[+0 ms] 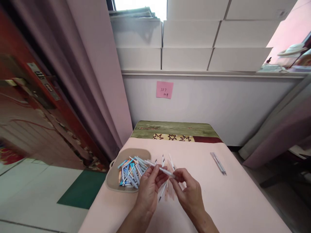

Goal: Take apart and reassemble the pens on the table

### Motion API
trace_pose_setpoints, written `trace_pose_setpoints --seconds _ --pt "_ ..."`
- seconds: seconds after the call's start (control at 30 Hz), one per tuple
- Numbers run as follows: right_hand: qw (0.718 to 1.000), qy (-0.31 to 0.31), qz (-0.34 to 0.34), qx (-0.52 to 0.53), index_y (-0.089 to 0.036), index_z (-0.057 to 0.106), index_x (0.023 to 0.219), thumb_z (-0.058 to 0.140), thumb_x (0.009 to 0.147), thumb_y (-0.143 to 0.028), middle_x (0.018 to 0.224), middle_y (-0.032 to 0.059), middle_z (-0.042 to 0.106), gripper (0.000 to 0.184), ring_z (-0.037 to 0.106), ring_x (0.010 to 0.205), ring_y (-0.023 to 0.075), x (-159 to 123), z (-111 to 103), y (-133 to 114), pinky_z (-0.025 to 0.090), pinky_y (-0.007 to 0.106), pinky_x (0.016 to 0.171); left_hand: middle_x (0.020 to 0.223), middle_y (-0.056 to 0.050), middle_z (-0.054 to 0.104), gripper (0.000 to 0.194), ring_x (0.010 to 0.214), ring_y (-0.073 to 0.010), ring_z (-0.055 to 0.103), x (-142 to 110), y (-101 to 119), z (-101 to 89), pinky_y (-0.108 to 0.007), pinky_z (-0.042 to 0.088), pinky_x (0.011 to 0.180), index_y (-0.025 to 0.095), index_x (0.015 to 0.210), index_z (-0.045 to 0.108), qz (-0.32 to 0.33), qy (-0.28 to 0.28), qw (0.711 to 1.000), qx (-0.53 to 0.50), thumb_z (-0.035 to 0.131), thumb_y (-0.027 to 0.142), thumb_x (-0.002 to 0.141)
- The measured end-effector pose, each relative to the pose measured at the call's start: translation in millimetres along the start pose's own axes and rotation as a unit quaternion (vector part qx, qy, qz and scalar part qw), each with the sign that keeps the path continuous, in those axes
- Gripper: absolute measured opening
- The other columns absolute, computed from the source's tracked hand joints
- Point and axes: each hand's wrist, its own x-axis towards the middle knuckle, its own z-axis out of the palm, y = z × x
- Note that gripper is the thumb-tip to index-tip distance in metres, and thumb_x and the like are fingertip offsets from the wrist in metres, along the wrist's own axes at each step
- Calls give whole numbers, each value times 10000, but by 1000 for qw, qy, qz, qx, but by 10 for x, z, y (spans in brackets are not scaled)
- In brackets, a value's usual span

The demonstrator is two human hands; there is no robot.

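Half-curled left hand (147,189) and pinching right hand (190,189) grip a pale pen (166,171), axis slanting far-left toward the beige bin (112,177), left hand nearer.

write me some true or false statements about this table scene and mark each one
1. The left hand and right hand both touch a pale pen. True.
2. The beige bin holds blue and orange pens. True.
3. That bin stands to the right of both hands. False: it stands to their left.
4. A pink note is stuck on the wall. True.
5. The pink tablecloth is bare right of the hands. False: some greyish pens lie there.
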Motion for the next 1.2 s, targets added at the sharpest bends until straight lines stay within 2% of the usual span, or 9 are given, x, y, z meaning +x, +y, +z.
trace_pose_setpoints --seconds 0.13,0.33,0.4,0.53,0.67,0.83,0.93,1.1,1.2 --pt "998 -29 41 -30 -211 602 711 453 928 -423 561 -17 598 337 555 482 109 -8 7 14 410 188 493 838 -114 737 212 743 -197 704 8 -9 2 -315 571 728 133 843 616 -1 -9 1000 10 748 237 714" --pt "1000 0 7 -3 -204 598 965 570 857 -419 751 14 665 243 627 638 140 0 11 35 480 212 617 836 -108 734 239 751 -190 698 19 -19 5 -308 562 737 131 847 611 4 -11 1000 9 759 253 705" --pt "1000 -6 5 -5 -206 595 886 537 881 -404 743 15 665 207 621 630 136 2 10 31 469 206 604 839 -108 734 238 758 -194 699 26 -28 0 -320 562 749 133 850 611 5 -9 1000 11 758 253 707" --pt "998 -33 39 -41 -212 615 743 452 932 -410 569 -18 607 319 561 488 113 -10 7 30 393 190 487 852 -108 734 243 758 -187 697 37 -56 -17 -314 558 755 133 872 612 1 -19 1000 22 751 258 716" --pt "999 -14 28 -31 -205 633 950 592 848 -402 710 -6 666 225 625 609 124 -20 18 35 455 191 592 835 -97 734 266 748 -187 698 46 -73 -30 -306 559 742 136 867 617 1 -12 999 34 770 264 692" --pt "998 -32 48 -16 -213 635 788 562 879 -357 709 -14 673 185 612 603 106 -14 -2 32 424 189 593 818 -79 737 294 768 -177 694 69 -94 -52 -306 547 794 135 859 625 -1 -30 999 43 782 289 665" --pt "996 -47 72 -27 -220 652 784 536 900 -362 675 -19 671 217 600 577 108 -16 -34 37 398 198 576 826 -75 736 316 781 -183 692 73 -117 -69 -317 543 800 134 882 626 6 -34 997 66 777 311 668" --pt "998 -52 31 -34 -238 685 871 609 838 -281 817 4 683 94 625 742 136 -55 -33 43 417 211 686 823 -55 731 335 760 -183 687 78 -177 -93 -309 543 761 133 890 634 49 -30 989 138 755 369 686" --pt "996 -62 32 -46 -251 696 841 624 817 -258 776 -13 673 77 615 726 130 -103 -19 135 416 210 679 844 -63 733 357 776 -188 688 106 -224 -86 -305 535 777 128 897 638 56 -51 978 193 743 401 691"
